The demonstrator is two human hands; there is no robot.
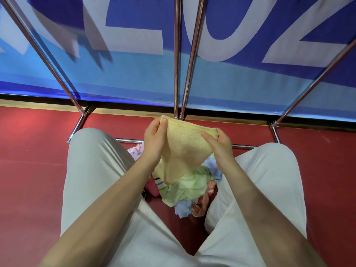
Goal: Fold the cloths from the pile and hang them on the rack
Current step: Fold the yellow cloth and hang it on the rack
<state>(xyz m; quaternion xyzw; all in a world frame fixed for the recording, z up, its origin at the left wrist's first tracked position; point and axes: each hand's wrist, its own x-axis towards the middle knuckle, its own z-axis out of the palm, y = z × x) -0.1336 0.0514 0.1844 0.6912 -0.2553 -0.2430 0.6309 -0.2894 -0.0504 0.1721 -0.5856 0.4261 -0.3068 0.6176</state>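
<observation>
The left hand (pixel 155 138) pinches one top corner of a yellow cloth (pixel 185 151) and the right hand (pixel 219 144) pinches the other, so the cloth hangs between them. Below both hands lies the pile of cloths (pixel 185 189) on the red floor (pixel 34 151), and beyond the hands stands the metal rack (pixel 176 60).

The held cloth (pixel 185 149) is pale yellow terry. In the pile (pixel 185 191) below it: light green, pink, lavender-blue, orange-peach — and one white piece with blue stripes. The trousers (pixel 96 170) are off-white. The floor (pixel 34 151) is red. Behind the chrome rack (pixel 176 74), the banner (pixel 134 74) is dark blue over light blue — with large white letters.
</observation>
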